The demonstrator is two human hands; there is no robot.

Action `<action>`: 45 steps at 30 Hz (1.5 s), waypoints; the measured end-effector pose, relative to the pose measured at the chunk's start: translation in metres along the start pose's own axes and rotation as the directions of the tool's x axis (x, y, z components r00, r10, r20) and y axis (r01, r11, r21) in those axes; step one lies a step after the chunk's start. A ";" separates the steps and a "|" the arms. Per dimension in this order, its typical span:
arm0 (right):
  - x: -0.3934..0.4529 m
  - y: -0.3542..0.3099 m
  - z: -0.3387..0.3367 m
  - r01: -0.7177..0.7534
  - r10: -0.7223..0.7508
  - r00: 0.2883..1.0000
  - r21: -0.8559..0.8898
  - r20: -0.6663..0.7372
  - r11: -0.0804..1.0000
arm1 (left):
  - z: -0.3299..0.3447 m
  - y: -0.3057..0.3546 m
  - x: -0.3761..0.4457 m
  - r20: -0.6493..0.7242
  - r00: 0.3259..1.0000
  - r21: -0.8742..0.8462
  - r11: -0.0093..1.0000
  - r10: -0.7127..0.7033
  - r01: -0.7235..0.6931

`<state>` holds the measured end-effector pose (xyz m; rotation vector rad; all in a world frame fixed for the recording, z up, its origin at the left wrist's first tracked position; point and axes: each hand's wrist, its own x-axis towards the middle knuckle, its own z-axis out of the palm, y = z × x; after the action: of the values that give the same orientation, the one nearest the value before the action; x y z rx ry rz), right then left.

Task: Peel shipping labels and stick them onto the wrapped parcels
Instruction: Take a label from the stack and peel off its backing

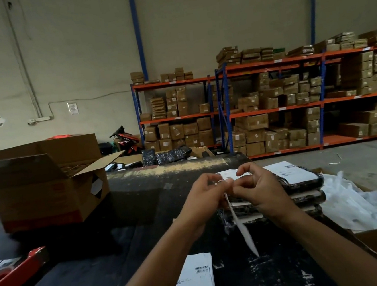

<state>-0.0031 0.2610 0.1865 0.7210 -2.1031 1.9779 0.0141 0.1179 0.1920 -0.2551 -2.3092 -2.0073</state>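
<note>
- My left hand (pixel 208 195) and right hand (pixel 261 187) meet above the table (pixel 141 194), fingers of both curled in and pinching one label (pixel 229 175) between them.
- A strip of backing (pixel 243 228) hangs down from between my hands, so I judge the peel is partway done.
- Just behind my right hand sits the stack of parcels (pixel 304 191); the top one already bears a white label.
- More labels lie in a pile (pixel 195 279) near me, between my forearms.
- Further out: an open box (pixel 48 188) on my left, a carton of white waste (pixel 357 206) on my right, shelves (pixel 272 108) at the back.
- Risks, as I see them: the sticky face could fold onto itself or cling to my fingertips if I pull unevenly.
- The backing could tear and leave a piece stuck behind.
- Laid down crooked or over a wrinkle in the wrap, the label could crease across its barcode.
</note>
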 end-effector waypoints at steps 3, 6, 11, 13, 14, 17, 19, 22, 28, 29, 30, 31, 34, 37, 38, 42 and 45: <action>-0.002 0.001 -0.001 -0.011 0.011 1.000 -0.025 0.013 1.000 | -0.001 -0.001 -0.001 0.027 0.999 0.002 1.000 -0.017 0.017; -0.004 0.004 -0.005 -0.039 0.039 0.999 -0.028 -0.002 0.999 | -0.005 -0.005 -0.002 0.082 0.997 -0.025 1.000 -0.012 0.014; -0.004 0.014 -0.023 -0.121 0.120 0.989 -0.010 -0.081 0.993 | -0.019 -0.006 -0.004 0.039 0.996 0.081 0.994 0.076 -0.079; -0.004 0.015 -0.024 -0.124 0.122 0.988 -0.013 -0.099 0.992 | -0.022 -0.007 -0.003 0.019 0.993 0.135 0.984 0.115 -0.116; -0.004 0.014 -0.023 -0.118 0.116 0.988 -0.010 -0.103 0.993 | -0.022 -0.007 -0.003 0.015 0.990 0.157 0.978 0.138 -0.139; -0.005 0.012 -0.012 -0.110 0.108 0.991 -0.029 -0.076 0.993 | -0.019 -0.008 -0.001 0.024 0.978 0.219 0.953 0.209 -0.209; -0.005 0.011 -0.004 -0.100 0.098 0.994 -0.053 -0.041 0.994 | -0.019 -0.009 0.000 0.047 0.968 0.245 0.937 0.246 -0.250; -0.004 0.011 0.000 -0.074 0.069 0.996 -0.119 -0.049 0.990 | -0.020 -0.012 0.001 0.059 0.962 0.278 0.921 0.267 -0.272; 0.011 0.017 -0.016 -0.134 0.103 0.972 -0.138 -0.211 0.981 | -0.057 -0.023 0.007 -0.059 0.987 0.245 0.960 0.151 -0.132; 0.013 0.020 -0.021 -0.159 0.127 0.961 -0.117 -0.247 0.980 | -0.067 -0.028 0.008 -0.087 0.990 0.222 0.970 0.116 -0.094; 0.015 0.024 -0.026 -0.181 0.150 0.949 -0.091 -0.278 0.979 | -0.077 -0.033 0.008 -0.110 0.990 0.204 0.977 0.086 -0.062; 0.017 0.028 -0.031 -0.200 0.173 0.937 -0.059 -0.303 0.978 | -0.087 -0.039 0.007 -0.133 0.989 0.187 0.982 0.062 -0.036; 0.022 0.038 -0.044 -0.235 0.230 0.900 0.033 -0.371 0.972 | -0.114 -0.055 0.007 -0.220 0.975 0.105 0.994 -0.017 0.041; 0.030 0.037 -0.052 -0.222 0.222 0.868 0.053 -0.444 0.974 | -0.137 -0.072 0.010 -0.293 0.951 0.012 0.994 -0.099 0.107; 0.034 0.038 -0.054 -0.210 0.212 0.856 0.057 -0.472 0.976 | -0.145 -0.077 0.011 -0.323 0.939 -0.011 0.992 -0.122 0.125; 0.059 0.038 -0.062 -0.180 0.152 0.837 -0.001 -0.526 0.984 | -0.179 -0.090 0.011 -0.454 0.871 -0.058 0.981 -0.189 0.183; 0.078 0.043 -0.045 -0.151 0.112 0.933 -0.091 -0.341 0.984 | -0.199 -0.092 0.010 -0.516 0.832 -0.034 0.976 -0.202 0.216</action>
<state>-0.0996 0.2869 0.1869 0.2061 -2.0787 1.8634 -0.0221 -0.0900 0.1325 0.5078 -2.0714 -1.8287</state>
